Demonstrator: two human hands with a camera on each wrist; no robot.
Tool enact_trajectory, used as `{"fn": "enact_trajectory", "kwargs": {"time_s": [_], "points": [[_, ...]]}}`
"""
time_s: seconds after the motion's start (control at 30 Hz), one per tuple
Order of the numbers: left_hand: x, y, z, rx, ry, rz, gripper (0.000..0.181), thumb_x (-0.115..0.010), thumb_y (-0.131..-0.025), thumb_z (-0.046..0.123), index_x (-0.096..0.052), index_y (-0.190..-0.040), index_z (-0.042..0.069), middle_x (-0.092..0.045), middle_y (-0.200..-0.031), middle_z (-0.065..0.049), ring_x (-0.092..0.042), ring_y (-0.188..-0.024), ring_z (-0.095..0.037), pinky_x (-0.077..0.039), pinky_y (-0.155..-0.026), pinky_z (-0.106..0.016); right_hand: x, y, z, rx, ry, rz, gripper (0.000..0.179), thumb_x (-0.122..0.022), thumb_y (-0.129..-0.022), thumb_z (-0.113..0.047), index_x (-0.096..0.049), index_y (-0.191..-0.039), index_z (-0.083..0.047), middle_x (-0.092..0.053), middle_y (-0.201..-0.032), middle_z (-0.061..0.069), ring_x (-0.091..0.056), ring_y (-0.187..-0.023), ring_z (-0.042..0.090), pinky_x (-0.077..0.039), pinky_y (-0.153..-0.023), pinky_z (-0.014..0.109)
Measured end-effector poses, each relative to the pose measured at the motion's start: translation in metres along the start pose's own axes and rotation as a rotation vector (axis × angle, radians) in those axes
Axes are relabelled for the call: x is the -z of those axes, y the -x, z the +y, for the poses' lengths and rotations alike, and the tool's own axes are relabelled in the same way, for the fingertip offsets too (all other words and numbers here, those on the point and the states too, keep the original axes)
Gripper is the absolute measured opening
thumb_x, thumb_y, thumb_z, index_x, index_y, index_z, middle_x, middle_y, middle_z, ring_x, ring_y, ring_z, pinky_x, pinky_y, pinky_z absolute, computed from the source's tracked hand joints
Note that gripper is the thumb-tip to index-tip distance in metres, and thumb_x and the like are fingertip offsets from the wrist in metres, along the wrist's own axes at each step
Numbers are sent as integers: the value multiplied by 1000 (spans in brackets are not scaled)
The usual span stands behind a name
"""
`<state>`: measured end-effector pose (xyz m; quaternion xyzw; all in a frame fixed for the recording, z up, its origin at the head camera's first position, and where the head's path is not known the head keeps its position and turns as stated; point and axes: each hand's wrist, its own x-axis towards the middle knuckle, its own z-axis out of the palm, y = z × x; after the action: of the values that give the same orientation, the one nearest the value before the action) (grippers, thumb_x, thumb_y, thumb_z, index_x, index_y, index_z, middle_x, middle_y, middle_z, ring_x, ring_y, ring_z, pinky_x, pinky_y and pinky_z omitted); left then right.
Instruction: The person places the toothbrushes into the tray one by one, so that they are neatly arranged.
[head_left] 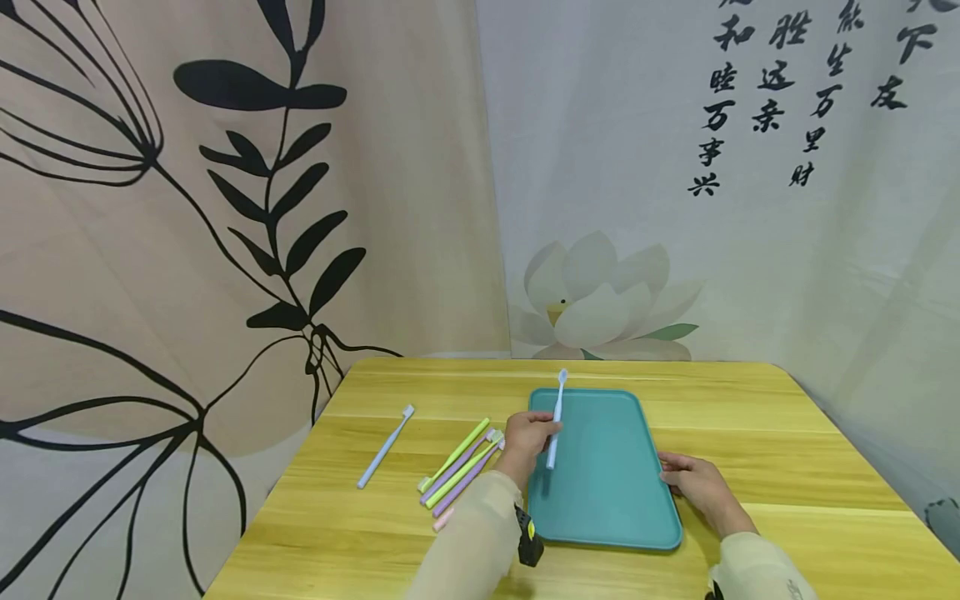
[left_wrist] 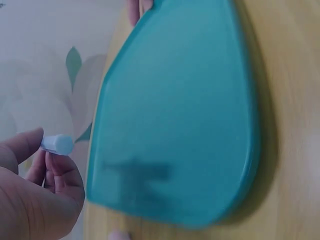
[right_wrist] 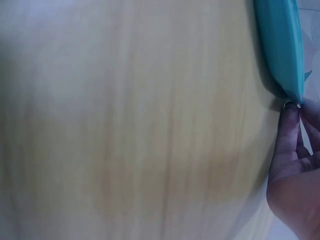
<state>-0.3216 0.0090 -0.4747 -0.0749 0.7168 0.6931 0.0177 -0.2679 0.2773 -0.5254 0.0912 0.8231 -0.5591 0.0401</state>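
Observation:
My left hand (head_left: 527,442) pinches a pale blue toothbrush (head_left: 557,425) between thumb and fingers, upright with its head at the top, over the left side of a teal tray (head_left: 607,500). In the left wrist view the butt end of the toothbrush (left_wrist: 62,145) faces the camera, and a shadow falls on the tray's floor. At the tray's right edge, my right hand (head_left: 701,490) grips the rim; the right wrist view has its thumb and fingertips (right_wrist: 290,112) right at the tray's corner (right_wrist: 287,65).
Left of the tray lie several green and purple toothbrushes (head_left: 465,468) side by side, with a pink one (head_left: 442,521) partly hidden by my left sleeve. Farther left, a single blue toothbrush (head_left: 384,450) lies apart on the wooden table (head_left: 750,417). Printed curtains hang behind.

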Motion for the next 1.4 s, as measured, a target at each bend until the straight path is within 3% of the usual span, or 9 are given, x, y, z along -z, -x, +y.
{"fn": "enact_trajectory", "kwargs": {"time_s": [0.47, 0.73, 1.13, 1.4], "points": [[-58, 21, -19, 47, -29, 57, 9, -79, -79, -1, -75, -86, 2, -66, -77, -2, -59, -68, -13, -49, -62, -28, -1, -1, 0, 9, -12, -1, 47, -58, -96, -2, -48, -140, 10, -56, -125, 27, -60, -109, 30, -55, -83, 36], [-81, 30, -29, 87, -73, 73, 9, -80, -78, -1, -74, -81, 5, -64, -74, -2, -59, -68, -15, -51, -64, -31, -4, -2, -1, 8, -3, 0, 47, -59, -96, -2, -48, -140, 11, -57, -124, 27, -61, -108, 30, -55, -83, 37], [-105, 41, -36, 16, -199, 126, 13, -85, -72, 1, -73, -73, 6, -61, -68, 0, -58, -61, -14, -52, -59, -29, -2, 0, -4, -3, -6, 15, 47, -60, -95, -1, -49, -138, 12, -59, -121, 28, -63, -102, 25, -55, -81, 37], [-108, 50, -33, -111, -406, 144, 16, -86, -70, 1, -71, -65, 8, -57, -63, 1, -53, -56, -13, -49, -53, -27, -2, -1, 0, 3, -14, 22, 45, -59, -95, 0, -50, -138, 12, -60, -119, 26, -62, -100, 25, -55, -81, 36]]}}
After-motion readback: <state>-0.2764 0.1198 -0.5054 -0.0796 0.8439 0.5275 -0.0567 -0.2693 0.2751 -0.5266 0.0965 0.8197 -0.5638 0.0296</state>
